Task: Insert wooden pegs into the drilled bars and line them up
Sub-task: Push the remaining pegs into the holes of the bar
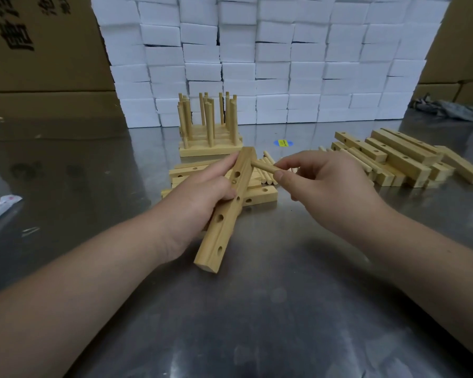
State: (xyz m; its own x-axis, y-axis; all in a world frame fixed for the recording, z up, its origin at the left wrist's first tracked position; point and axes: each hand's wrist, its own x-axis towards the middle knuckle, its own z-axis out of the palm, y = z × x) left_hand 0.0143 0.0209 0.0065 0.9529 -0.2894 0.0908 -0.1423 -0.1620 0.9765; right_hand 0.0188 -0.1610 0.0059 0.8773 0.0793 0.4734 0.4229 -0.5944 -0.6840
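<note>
At frame centre my left hand grips the drilled bar, my right hand pinches a peg against its upper end, and if I come in skewed I reckon it jams or skids past the hole.

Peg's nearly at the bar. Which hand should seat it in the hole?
Right. The right hand pinches the peg, whose tip is at the far end of the drilled bar. The left hand grips that bar at mid-length, so it is probably best left steadying it.
</note>
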